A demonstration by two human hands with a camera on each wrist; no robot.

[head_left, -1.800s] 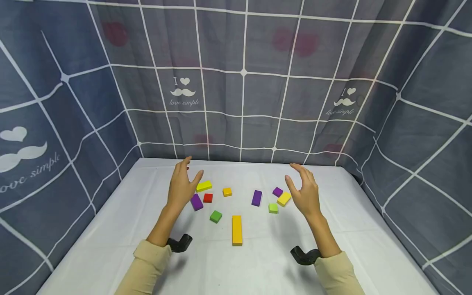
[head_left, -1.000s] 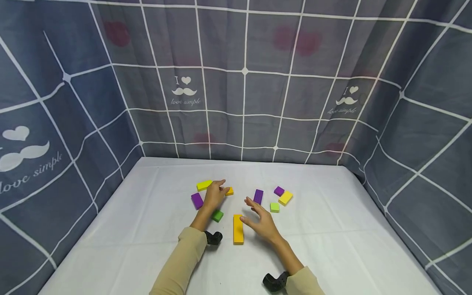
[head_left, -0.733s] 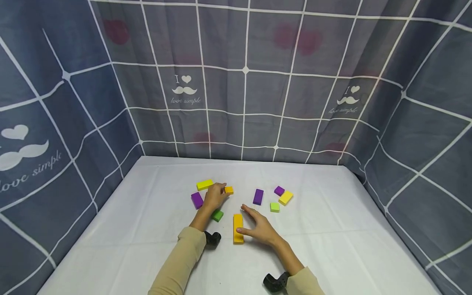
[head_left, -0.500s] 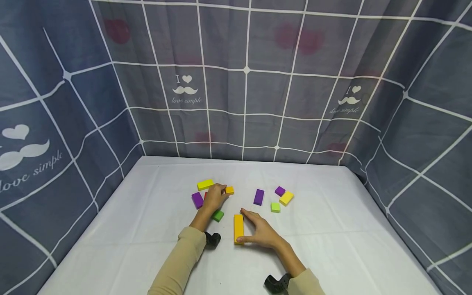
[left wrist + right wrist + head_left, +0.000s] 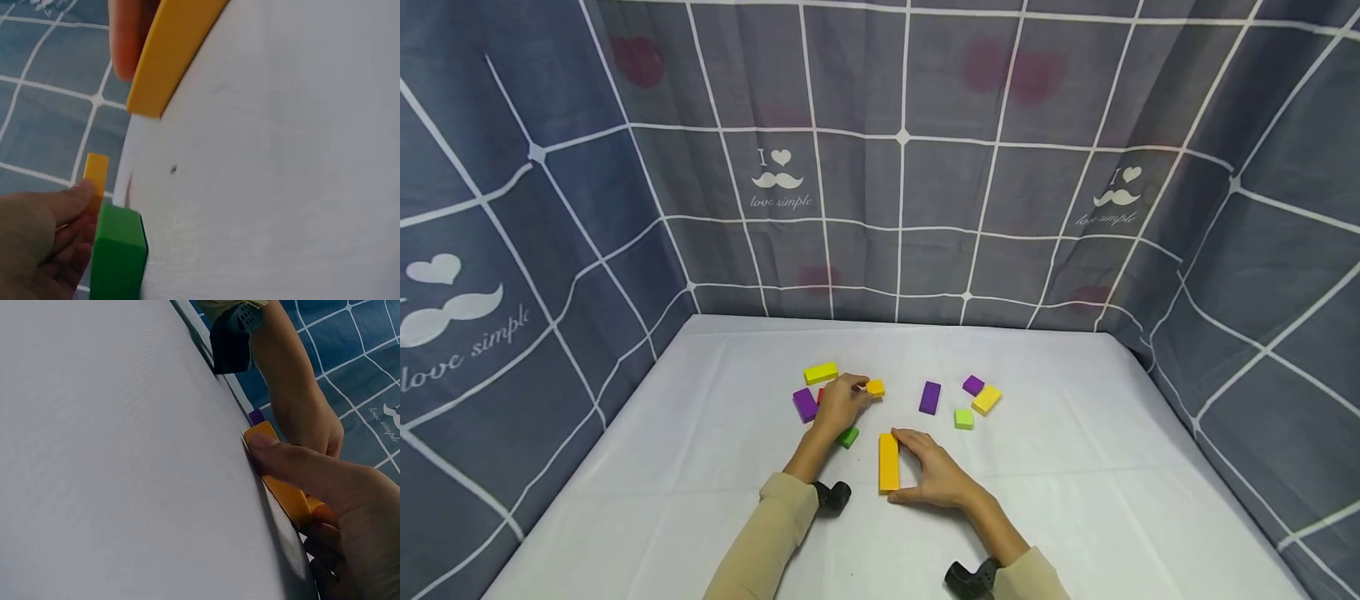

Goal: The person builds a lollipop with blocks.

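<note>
My left hand (image 5: 841,403) pinches a small orange block (image 5: 876,388) between thumb and fingers. In the left wrist view, that block (image 5: 96,172) shows above the thumb tip. My right hand (image 5: 942,473) spans a long orange block (image 5: 888,463) lengthwise. Its thumb presses the near end and a fingertip touches the far end, as the right wrist view shows on the long block (image 5: 284,490). Under the left wrist lies a green block (image 5: 848,437), partly covered. A red block (image 5: 821,394) is mostly hidden behind the left hand.
Left of the left hand lie a purple block (image 5: 805,406) and a yellow block (image 5: 821,372). To the right are purple blocks (image 5: 929,398), another yellow block (image 5: 987,400) and a light green block (image 5: 964,419). A grey checked curtain (image 5: 865,192) surrounds the white table (image 5: 1075,500).
Both hands have come down and inward from above the table. The left hand has taken the small orange block; the right hand has slid toward me and closed on the long orange block's ends.
</note>
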